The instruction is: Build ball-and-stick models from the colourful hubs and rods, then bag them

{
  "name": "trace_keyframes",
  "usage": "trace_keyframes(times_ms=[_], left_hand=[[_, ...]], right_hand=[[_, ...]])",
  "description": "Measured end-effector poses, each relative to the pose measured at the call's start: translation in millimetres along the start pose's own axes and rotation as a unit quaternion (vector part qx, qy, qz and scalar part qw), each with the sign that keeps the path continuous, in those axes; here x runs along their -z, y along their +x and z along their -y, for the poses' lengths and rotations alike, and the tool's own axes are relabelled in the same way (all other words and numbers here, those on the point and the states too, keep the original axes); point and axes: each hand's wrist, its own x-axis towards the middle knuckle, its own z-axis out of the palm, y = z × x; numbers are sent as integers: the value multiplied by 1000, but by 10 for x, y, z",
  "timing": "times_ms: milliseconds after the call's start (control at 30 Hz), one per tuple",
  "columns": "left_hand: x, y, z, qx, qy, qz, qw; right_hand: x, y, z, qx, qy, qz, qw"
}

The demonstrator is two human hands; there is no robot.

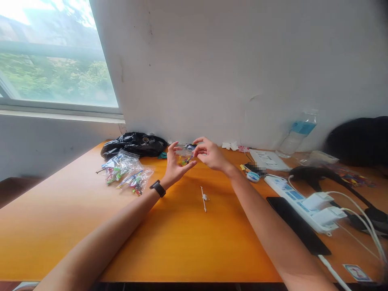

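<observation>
Both my hands are raised over the far middle of the orange table (182,238). My left hand (176,165), with a black band on its wrist, and my right hand (209,154) pinch a small clear plastic bag (184,154) between them. The bag holds small coloured pieces. Each hand grips one side of it with thumb and fingertips. Below the hands, a thin white stick with a small white piece (204,197) lies on the table.
Two clear bags of coloured pieces (127,171) and a black plastic bag (135,144) lie at the far left. On the right are a white power strip with plugs (306,202), a black phone (298,224), a water bottle (297,135), papers and a black bag (360,139).
</observation>
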Motion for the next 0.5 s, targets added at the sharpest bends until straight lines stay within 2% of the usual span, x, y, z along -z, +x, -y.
trace_keyframes(times_ms=[100, 167, 200, 267, 333, 367, 433, 500], left_hand=[[84, 42, 142, 45, -46, 32, 997], [131, 54, 253, 95, -54, 72, 991], [146, 55, 302, 119, -49, 84, 988], [160, 58, 370, 155, -42, 93, 983], [160, 66, 385, 166, -60, 77, 981], [159, 72, 374, 162, -83, 55, 982], [162, 82, 326, 149, -128, 7, 980], [172, 78, 267, 161, -148, 12, 976]], right_hand=[[109, 11, -13, 9, -33, -6, 999], [225, -3, -9, -25, -85, 33, 995], [284, -18, -7, -52, -107, 81, 990], [366, -55, -14, -103, -119, 234, 959], [365, -91, -45, -136, -102, 403, 899], [329, -104, -72, -144, -94, 465, 868], [206, -115, -144, -155, -96, 535, 825], [65, -111, -227, -162, -108, 557, 807]])
